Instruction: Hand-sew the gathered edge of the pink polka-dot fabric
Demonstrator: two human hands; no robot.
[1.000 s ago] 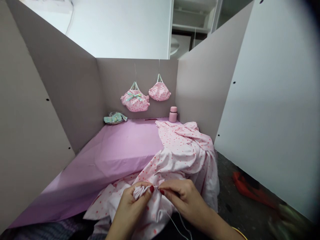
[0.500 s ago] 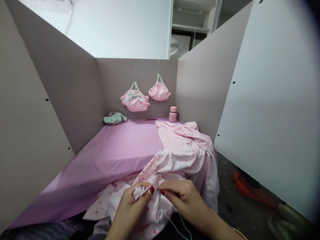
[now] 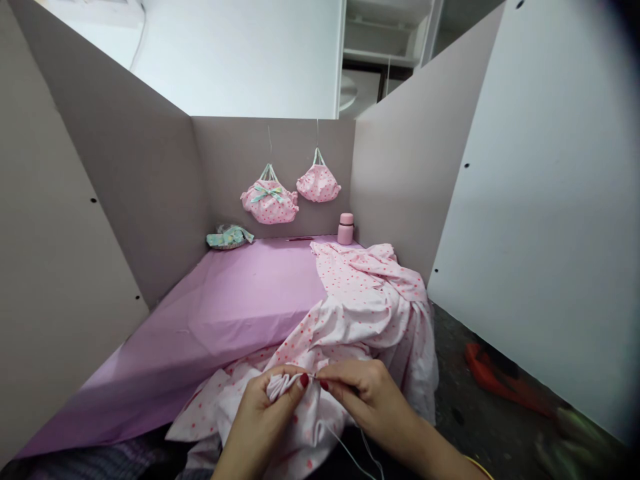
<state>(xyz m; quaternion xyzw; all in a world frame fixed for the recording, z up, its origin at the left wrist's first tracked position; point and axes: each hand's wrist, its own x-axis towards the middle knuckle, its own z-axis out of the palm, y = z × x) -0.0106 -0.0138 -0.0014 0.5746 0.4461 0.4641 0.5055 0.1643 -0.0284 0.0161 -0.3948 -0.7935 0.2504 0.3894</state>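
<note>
Polka-dot cloth (image 3: 367,293) bunched in my left hand

My left hand (image 3: 265,417) is closed around a small gathered bunch (image 3: 283,385) of the cloth, its fingers (image 3: 260,393) curled tightly so the pale folds stand up above my thumb. My right hand (image 3: 367,400) is just beside it, with its fingers (image 3: 345,388) pinched narrow against the edge of the bunch. I can't tell whether they grip the thread (image 3: 350,455) as well as the cloth. That thin white thread hangs from the cloth below my hands and trails down past the bottom of my view.

The cloth, pale pink with coral dots, lies in heavy folds over the front right corner of the pink worktop (image 3: 250,300). It runs back along the right edge almost to the rear corner, and spills over the front edge in front of me.

Along the back edge, a pink bottle (image 3: 345,230) stands upright near the right corner, and a teal cloth bundle (image 3: 230,237) sits near the left. Above them, two pink dotted bags (image 3: 269,199) hang on strings against the back panel (image 3: 225,160), well apart from my hands. Off the worktop to the right, a blurred orange thing (image 3: 500,380) lies on the floor (image 3: 460,400).
</note>
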